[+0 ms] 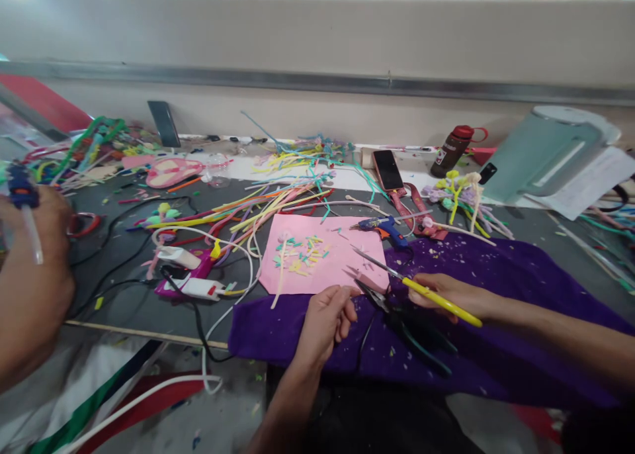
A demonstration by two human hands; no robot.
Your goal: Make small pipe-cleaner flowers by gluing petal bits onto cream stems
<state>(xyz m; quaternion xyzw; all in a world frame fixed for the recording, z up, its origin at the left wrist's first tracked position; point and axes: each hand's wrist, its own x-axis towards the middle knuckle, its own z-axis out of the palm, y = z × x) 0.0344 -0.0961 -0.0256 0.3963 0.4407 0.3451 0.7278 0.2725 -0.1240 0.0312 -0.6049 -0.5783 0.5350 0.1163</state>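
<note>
My right hand (441, 295) is closed around yellow-handled scissors (426, 292), whose blades point left over a pink sheet (337, 278). Close to the sheet's lower edge, my left hand (327, 318) pinches with thumb and forefinger; anything between them is too small to make out. Short cut pieces of fuzzy stem (302, 255) in green, yellow and white lie scattered on the sheet. Between my hands, pliers (401, 325) with dark handles rest on a purple cloth (496, 348). A blue glue gun (381, 227) lies at the sheet's upper right corner.
Another person's hand (40, 242) at far left holds a glue gun (22, 186). A power strip (191, 278) with plugs and cords sits left of the sheet. Long fuzzy stems (268, 206), a phone (388, 171), a brown bottle (456, 151) and a teal kettle-like container (546, 153) stand or lie behind.
</note>
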